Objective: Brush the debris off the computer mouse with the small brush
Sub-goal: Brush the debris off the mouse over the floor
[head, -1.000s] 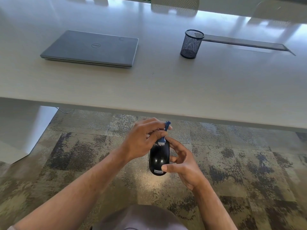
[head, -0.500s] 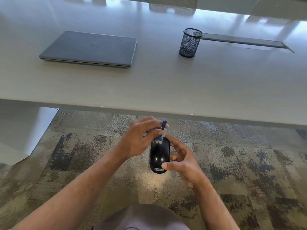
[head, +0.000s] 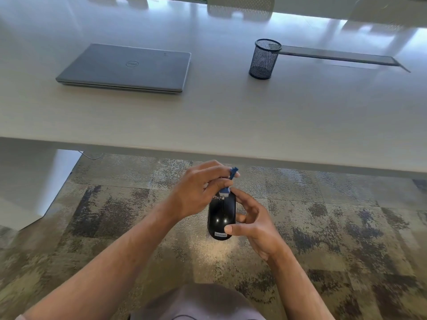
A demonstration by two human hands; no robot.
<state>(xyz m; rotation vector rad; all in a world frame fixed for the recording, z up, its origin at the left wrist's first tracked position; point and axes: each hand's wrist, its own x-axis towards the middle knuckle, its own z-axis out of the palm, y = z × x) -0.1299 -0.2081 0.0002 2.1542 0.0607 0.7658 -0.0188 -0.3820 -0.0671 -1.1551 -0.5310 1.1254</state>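
Note:
A glossy black computer mouse (head: 221, 215) is held over the carpet, below the table's near edge. My right hand (head: 256, 225) grips it from the right side, thumb on its near end and fingers curled round its far end. My left hand (head: 196, 192) pinches a small blue brush (head: 228, 183) between its fingers. The brush's pale bristle end touches the mouse's far end, near the scroll wheel, where a few specks of debris lie.
A pale table (head: 231, 116) spans the view above my hands. On it lie a shut grey laptop (head: 129, 68) at the left and a black mesh pen cup (head: 264, 58) at the right. A white table leg (head: 30, 181) stands at the left.
The brush tip has shifted slightly across the mouse's far end. Both hands and the mouse stay in much the same place.

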